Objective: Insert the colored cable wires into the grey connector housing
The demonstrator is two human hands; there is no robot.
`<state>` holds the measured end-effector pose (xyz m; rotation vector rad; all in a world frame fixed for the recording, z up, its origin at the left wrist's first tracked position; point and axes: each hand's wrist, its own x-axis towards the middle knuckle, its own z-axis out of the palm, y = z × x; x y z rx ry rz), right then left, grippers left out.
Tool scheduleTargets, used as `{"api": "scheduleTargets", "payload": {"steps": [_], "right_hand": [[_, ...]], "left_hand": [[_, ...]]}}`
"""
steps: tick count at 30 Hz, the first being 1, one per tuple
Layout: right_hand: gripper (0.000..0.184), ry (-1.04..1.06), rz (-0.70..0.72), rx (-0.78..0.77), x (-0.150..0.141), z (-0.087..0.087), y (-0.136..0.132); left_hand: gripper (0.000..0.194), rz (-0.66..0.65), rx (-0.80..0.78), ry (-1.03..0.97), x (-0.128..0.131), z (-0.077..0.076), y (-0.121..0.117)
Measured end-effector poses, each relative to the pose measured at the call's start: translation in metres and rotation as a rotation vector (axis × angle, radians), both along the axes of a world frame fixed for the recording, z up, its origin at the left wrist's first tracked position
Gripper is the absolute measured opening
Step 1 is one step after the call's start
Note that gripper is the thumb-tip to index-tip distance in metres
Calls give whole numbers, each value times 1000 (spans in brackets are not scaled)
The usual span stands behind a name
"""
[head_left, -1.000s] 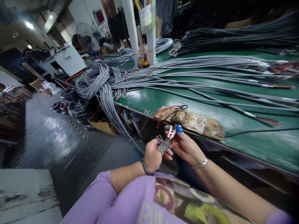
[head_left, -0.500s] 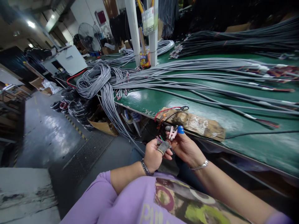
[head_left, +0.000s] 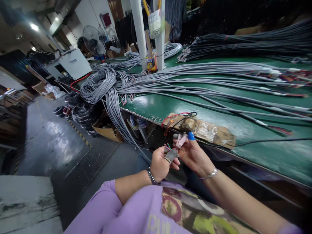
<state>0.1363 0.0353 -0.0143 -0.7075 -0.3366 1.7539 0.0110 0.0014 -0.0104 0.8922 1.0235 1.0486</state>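
Beside the near edge of the tabletop [head_left: 275,157], the left hand [head_left: 159,164] grips a bunch of coloured wires [head_left: 167,147], while the right hand [head_left: 195,157] pinches a pink clip [head_left: 180,141] just beside them. Long gray cables [head_left: 98,85] lie across the tabletop.

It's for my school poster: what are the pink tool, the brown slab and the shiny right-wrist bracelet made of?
Pink tool: probably plastic, matte; its flat, pale colour suggests that. Brown slab: perhaps cardboard or wood, rough, with shiny patches. Bracelet: likely polished metal; it glints.
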Motion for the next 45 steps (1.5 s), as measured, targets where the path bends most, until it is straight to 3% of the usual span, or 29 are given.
{"api": "scheduleTargets", "payload": {"steps": [6, 10, 15, 18, 24, 28, 34, 37, 42, 45], "right_hand": [[35, -45, 35, 43, 5, -4, -2], [40, -100, 149, 69, 13, -4, -10], [39, -359, 271, 131, 19, -3, -23], [35, -502, 226, 181, 19, -1, -26], [36, -569, 186, 220, 14, 1, -25], [34, -528, 172, 156, 13, -6, -24], [36, -228, 142, -42, 21, -11, -10], [41, -244, 166, 33, 21, -5, -4], [45, -490, 19, 158, 13, -1, 0], [50, -412, 47, 118, 9, -2, 2]], "left_hand": [[43, 25, 20, -19, -8, -7, -2], [42, 39, 37, -4, -11, -13, -2], [43, 31, 37, 23, -12, -15, 0], [45, 1, 36, 35, -12, -13, -1], [46, -130, 42, 65, -12, -5, -3], [44, -28, 49, 40, -13, -5, -1], [42, 92, 153, 63, -13, 7, 4], [40, 101, 232, 123, -11, 12, 8], [31, 82, 366, 279, -9, 6, 11], [26, 51, 408, 342, -9, 3, 10]]}}
